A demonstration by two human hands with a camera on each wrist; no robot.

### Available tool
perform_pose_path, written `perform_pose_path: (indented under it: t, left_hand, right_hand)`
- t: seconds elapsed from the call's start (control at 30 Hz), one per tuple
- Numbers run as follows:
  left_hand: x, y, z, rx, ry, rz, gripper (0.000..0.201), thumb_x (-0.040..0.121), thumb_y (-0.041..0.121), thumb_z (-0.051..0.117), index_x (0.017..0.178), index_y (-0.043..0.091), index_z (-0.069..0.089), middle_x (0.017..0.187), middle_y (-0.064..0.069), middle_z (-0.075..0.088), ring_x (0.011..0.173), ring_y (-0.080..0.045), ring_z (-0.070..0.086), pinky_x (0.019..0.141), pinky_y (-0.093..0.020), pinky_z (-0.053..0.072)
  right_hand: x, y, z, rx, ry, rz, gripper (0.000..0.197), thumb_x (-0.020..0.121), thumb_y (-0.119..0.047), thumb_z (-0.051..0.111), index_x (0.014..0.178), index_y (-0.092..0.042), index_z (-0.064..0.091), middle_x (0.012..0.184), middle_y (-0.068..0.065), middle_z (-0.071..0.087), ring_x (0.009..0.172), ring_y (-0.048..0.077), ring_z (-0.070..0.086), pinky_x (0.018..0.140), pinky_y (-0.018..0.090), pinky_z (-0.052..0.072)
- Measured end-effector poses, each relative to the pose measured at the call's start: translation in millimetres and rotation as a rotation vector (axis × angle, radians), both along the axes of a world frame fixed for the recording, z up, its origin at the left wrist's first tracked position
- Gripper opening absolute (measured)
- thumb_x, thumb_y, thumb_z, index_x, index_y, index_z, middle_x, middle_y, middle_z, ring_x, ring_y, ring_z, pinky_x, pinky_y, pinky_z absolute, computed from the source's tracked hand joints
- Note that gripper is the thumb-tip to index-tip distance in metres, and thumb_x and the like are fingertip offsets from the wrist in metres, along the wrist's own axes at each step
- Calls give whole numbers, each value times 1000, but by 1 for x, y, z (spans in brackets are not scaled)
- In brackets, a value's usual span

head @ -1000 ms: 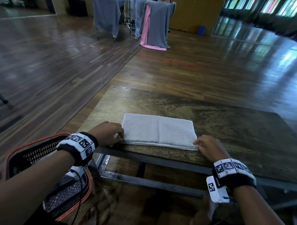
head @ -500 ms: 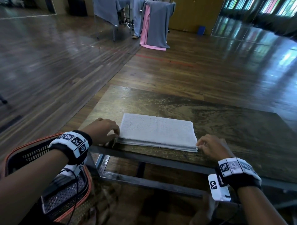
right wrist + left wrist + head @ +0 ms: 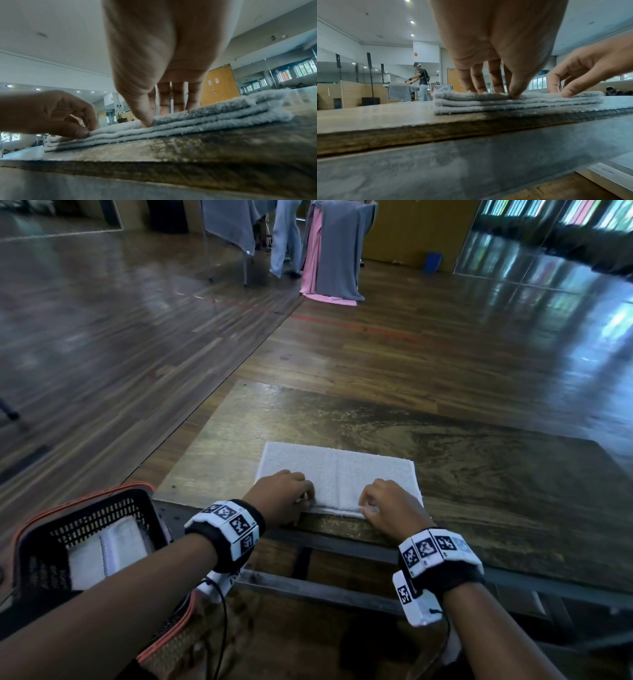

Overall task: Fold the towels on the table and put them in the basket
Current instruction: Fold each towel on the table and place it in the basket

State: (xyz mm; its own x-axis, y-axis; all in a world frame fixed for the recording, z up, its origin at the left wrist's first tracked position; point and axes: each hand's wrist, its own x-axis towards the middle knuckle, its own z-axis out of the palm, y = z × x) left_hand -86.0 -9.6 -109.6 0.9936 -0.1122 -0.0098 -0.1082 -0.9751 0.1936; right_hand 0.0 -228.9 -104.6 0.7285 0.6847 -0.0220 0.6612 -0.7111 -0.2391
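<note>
A white towel (image 3: 337, 474), folded into a flat stack of several layers (image 3: 513, 104), lies at the near edge of the wooden table (image 3: 479, 491). My left hand (image 3: 306, 496) is on its near left part, with fingers on top and the thumb tucked at the top layer's edge (image 3: 496, 93). My right hand (image 3: 366, 506) pinches the same near edge further right in the same way (image 3: 154, 117). A black basket with an orange rim (image 3: 85, 508) stands low at the left and holds a folded white towel (image 3: 106, 553).
The table's grey metal frame (image 3: 342, 546) runs just below my wrists. Far across the wooden floor, grey and pink cloths hang over a rack (image 3: 329, 251), and a blue bin (image 3: 432, 262) stands by the wall. Another person (image 3: 422, 81) works at a distant table.
Both hands moved inward from the towel's outer ends onto its near edge and now pinch it. The view has tilted down, so the basket's inside shows.
</note>
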Motion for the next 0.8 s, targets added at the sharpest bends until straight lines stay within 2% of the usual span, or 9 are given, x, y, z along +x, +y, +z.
perform_pose_path:
  t: [0.1, 0.2, 0.27, 0.43, 0.53, 0.7, 0.8]
  left_hand:
    - [2, 3, -2, -57, -17, 44, 15, 92, 28, 52, 100, 20, 63, 105, 2, 62, 97, -18, 55, 72, -29, 43]
    - [1, 13, -4, -197, -40, 62, 11, 90, 26, 55, 96, 21, 63, 99, 4, 65, 91, -16, 58, 74, -27, 45]
    - [-3, 18, -6, -224, -47, 32, 10, 90, 24, 55, 96, 22, 63, 99, 5, 64, 91, -16, 58, 75, -27, 46]
    - [-20, 23, -18, -37, -167, -140, 14, 89, 25, 55, 100, 20, 63, 106, 2, 61, 98, -17, 53, 75, -29, 46]
    - [-25, 37, -16, 6, -161, -98, 15, 89, 28, 55, 101, 20, 60, 106, 2, 60, 98, -17, 53, 78, -27, 42]
    - [-32, 58, -13, 18, -99, -20, 18, 90, 31, 54, 103, 20, 59, 107, 3, 60, 101, -15, 51, 82, -26, 41]
    - [-31, 64, -12, 56, -90, 3, 18, 92, 31, 51, 105, 21, 59, 110, 5, 59, 104, -14, 49, 84, -24, 36]
  right_hand:
    - [2, 1, 0, -8, 2, -6, 13, 92, -25, 51, 99, -18, 60, 103, 0, 59, 98, 18, 51, 81, 33, 47]
    - [2, -2, 1, 31, 17, 11, 11, 94, -22, 47, 99, -17, 55, 101, 2, 59, 95, 20, 51, 80, 35, 46]
    - [0, -6, 0, 45, 34, 31, 10, 95, -22, 46, 99, -18, 54, 102, 1, 58, 95, 19, 50, 80, 35, 46]
    - [-6, -19, -7, -1, -50, 94, 15, 92, -26, 52, 104, -20, 58, 111, -3, 54, 104, 16, 46, 84, 30, 44]
    - [-5, -32, -8, -2, -96, 85, 17, 92, -27, 53, 106, -20, 59, 112, -3, 54, 104, 16, 48, 86, 29, 42]
    - [2, -60, -6, 29, -72, -8, 13, 90, -19, 56, 100, -17, 64, 106, -1, 59, 98, 16, 52, 85, 31, 45]
    - [7, -73, -6, 53, -85, -46, 14, 88, -13, 59, 99, -15, 67, 104, 0, 61, 96, 17, 53, 82, 27, 43]
